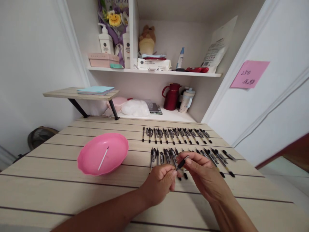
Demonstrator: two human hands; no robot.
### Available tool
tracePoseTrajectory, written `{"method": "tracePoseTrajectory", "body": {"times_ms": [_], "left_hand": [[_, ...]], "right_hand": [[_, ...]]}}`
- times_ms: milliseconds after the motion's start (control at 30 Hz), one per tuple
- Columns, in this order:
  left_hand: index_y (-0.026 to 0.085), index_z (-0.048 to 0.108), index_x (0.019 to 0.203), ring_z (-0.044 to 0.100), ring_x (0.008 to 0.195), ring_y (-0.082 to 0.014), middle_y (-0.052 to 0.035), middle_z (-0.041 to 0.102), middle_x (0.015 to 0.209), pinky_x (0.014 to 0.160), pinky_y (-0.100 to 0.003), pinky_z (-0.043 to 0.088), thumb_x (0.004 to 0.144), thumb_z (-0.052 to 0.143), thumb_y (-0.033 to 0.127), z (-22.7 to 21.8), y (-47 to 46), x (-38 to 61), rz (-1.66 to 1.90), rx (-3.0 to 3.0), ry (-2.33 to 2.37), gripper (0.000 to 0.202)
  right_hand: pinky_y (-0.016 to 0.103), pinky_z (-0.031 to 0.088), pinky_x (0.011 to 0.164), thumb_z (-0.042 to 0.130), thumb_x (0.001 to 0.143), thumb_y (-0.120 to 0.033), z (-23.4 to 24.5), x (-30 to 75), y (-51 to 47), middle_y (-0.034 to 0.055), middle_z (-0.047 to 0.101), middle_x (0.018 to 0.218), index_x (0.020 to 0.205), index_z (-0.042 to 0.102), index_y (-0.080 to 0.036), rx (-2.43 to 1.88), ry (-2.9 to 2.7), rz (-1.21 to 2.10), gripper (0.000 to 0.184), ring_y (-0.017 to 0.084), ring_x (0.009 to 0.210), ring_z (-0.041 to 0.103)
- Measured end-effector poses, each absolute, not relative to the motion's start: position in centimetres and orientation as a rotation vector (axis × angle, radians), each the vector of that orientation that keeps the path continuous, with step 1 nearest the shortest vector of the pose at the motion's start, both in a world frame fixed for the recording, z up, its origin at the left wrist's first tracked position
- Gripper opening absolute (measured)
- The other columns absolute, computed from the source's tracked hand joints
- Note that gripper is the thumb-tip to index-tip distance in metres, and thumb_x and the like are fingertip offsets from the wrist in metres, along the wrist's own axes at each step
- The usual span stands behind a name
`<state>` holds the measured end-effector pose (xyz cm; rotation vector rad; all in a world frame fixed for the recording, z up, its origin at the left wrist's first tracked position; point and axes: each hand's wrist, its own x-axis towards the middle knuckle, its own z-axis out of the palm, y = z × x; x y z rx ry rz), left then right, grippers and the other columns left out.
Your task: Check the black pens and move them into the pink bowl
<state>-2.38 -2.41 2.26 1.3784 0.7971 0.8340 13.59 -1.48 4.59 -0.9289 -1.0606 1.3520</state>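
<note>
Pen (181, 164) held at both ends

Left hand (160, 181) closed around its near end; right hand (205, 172) pinching its tip, thumb to fingers, over the near pens (210, 157). A bowl (93, 146) with a white stick (103, 159) sits left; beyond, the far pens (178, 136), then a jug (172, 98).

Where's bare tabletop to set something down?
Bare tabletop: in front of the pink bowl, left of the left forearm; a narrower strip between bowl and pen rows; right of the right forearm. Crowded: the rows themselves, especially the near one, where left hand and right hand hold a pen.
</note>
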Motion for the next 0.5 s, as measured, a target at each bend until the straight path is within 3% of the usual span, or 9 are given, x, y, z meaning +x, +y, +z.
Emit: {"method": "tracePoseTrajectory", "body": {"times_ms": [67,233,367,500], "left_hand": [[0.013,0.059,0.088,0.032,0.039,-0.004,0.0047,0.046,0.05,0.044,-0.019,0.024,0.086,0.039,0.038,2.22,-2.37,-2.36,0.832,1.38,0.798,0.032],[0.013,0.059,0.088,0.031,0.038,-0.0031,0.0051,0.046,0.05,0.043,-0.019,0.024,0.086,0.038,0.036,2.19,-2.27,-2.33,0.824,1.374,0.794,0.031],[0.014,0.058,0.087,0.03,0.037,-0.0028,0.0054,0.046,0.049,0.042,-0.018,0.023,0.086,0.039,0.037,2.07,-2.23,-2.33,0.818,1.369,0.794,0.03],[0.013,0.057,0.084,0.03,0.037,-0.0029,0.0053,0.046,0.049,0.042,-0.018,0.024,0.085,0.039,0.038,2.03,-2.13,-2.38,0.806,1.37,0.802,0.031]], "right_hand": [[0.028,0.043,0.063,0.072,0.063,-0.03,4.59,13.56,-1.49,0.0025,0.064,0.075,0.071,0.065,-0.02,-0.93,-1.076,1.339,0.015,0.016,0.069,0.055],[0.031,0.043,0.07,0.068,0.068,-0.031,4.47,13.66,-1.57,0.0062,0.065,0.09,0.09,0.065,-0.02,-0.879,-1.054,1.445,0.025,0.019,0.083,0.056],[0.029,0.043,0.063,0.072,0.064,-0.028,4.08,13.71,-1.49,0.0039,0.063,0.076,0.069,0.063,-0.018,-0.888,-1.015,1.378,0.015,0.015,0.068,0.054],[0.031,0.044,0.066,0.068,0.068,-0.031,3.96,13.67,-1.47,0.0068,0.064,0.089,0.087,0.063,-0.019,-0.842,-1.034,1.463,0.023,0.019,0.079,0.055]]}}
